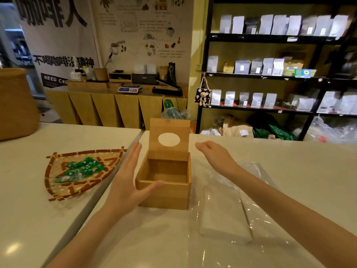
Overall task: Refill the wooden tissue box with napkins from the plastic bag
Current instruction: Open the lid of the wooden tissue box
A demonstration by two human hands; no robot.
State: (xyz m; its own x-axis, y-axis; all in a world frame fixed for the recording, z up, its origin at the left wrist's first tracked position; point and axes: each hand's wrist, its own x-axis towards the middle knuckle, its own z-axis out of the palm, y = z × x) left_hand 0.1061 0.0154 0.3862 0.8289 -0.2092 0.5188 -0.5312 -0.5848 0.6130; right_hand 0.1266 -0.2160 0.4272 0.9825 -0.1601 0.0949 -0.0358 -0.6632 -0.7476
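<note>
Bamboo-coloured wooden tissue box (164,182), empty, stands upright on the pale table (289,161) between my hands. Its hinged lid (169,135) is raised to vertical at the far side, so the oval dispensing hole faces me and the box mouth opens straight up. The box is nearly square in plan, with no clear long axis; its front wall faces me.

My left hand (125,180) is spread wide and flat, fingers pointing away from me along the box's left wall, thumb lying against the front rim; it holds nothing. My right hand (212,151) hovers just right of the raised lid, fingers loosely extended toward it, not touching and empty.

Under and to the near side of my right forearm lies the clear plastic bag (257,215), flat on the table, with a block of white napkins (224,215) inside. The block's long axis runs from me toward the far edge, roughly parallel to the box's right wall, just beside the box.

Left of my left hand, a table edge (108,190) runs diagonally; beyond it sits a woven tray (56,182) of green packets (81,169). Open tabletop extends right of my right hand.
</note>
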